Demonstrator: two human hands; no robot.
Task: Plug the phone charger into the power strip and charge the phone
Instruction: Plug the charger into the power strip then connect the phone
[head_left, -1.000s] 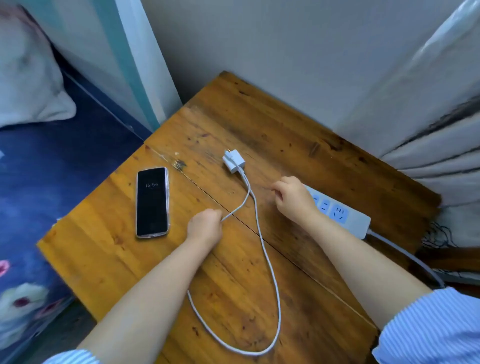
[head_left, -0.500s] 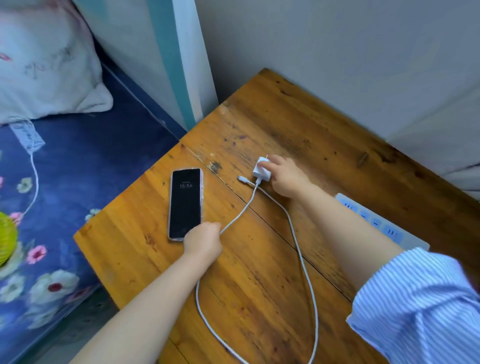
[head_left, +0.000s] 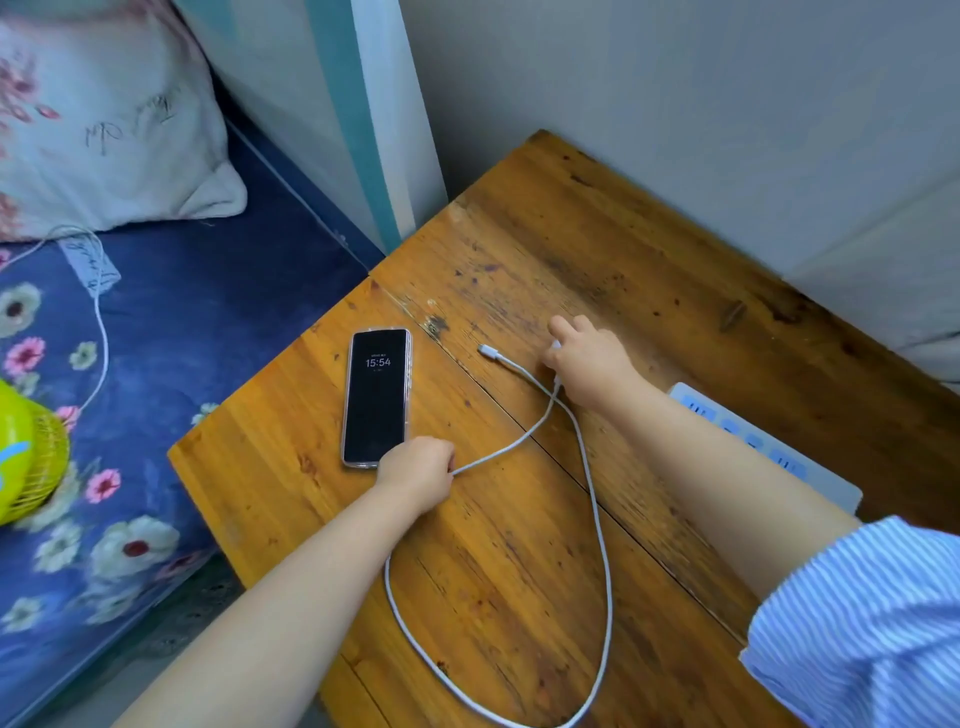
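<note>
A black phone (head_left: 376, 397) lies face up on the wooden table (head_left: 519, 545), its screen showing 15:54. My left hand (head_left: 418, 474) rests just below the phone, closed on the white charging cable (head_left: 597, 525), which loops toward the table's near edge. The cable's free plug end (head_left: 488, 352) lies on the wood between the phone and my right hand (head_left: 587, 358). My right hand covers the white charger brick, of which only a sliver shows under the fingers. The white power strip (head_left: 753, 441) lies to the right, partly hidden behind my right forearm.
A bed with a blue floral sheet (head_left: 156, 364) and a pillow (head_left: 104, 130) lies left of the table. A yellow-green fan (head_left: 26, 457) and another white cable (head_left: 101, 332) rest on the sheet. A wall (head_left: 675, 104) runs behind the table.
My right hand left the power strip, reached to the charger brick and closed over it. The view swung left. My left hand kept hold of the cable.
</note>
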